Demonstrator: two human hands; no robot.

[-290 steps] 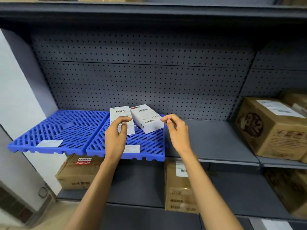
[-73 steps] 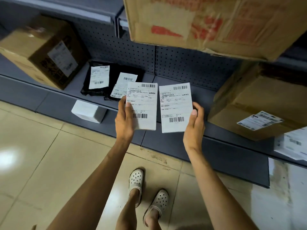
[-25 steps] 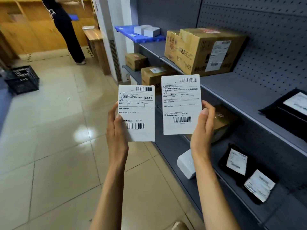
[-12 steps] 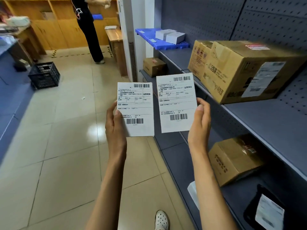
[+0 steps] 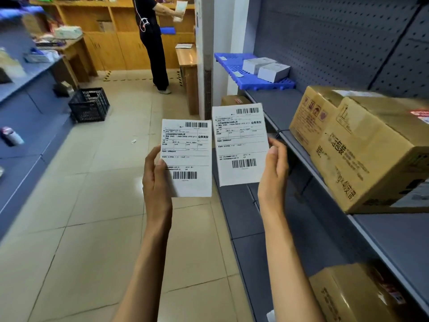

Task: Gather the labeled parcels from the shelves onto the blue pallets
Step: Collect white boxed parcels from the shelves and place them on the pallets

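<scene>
My left hand [image 5: 156, 180] grips a flat white labeled parcel [image 5: 188, 156] by its left edge, label and barcodes facing me. My right hand [image 5: 274, 173] grips a second white labeled parcel [image 5: 240, 142] by its right edge, held slightly higher. Both parcels hang over the aisle floor beside the grey shelving. Far ahead on the same shelf lies a blue pallet [image 5: 236, 73], with two white boxes [image 5: 267, 67] on it.
Large brown cartons [image 5: 357, 145] sit on the grey shelf [image 5: 394, 233] to my right, with more cartons [image 5: 352, 296] on the shelf below. A black crate [image 5: 89, 104] stands on the tiled floor at left. A person in black [image 5: 153, 43] stands by wooden cabinets ahead.
The view has swung along the aisle and moved toward the blue pallet, which looks nearer. Both hands keep holding their parcels in front of me.
</scene>
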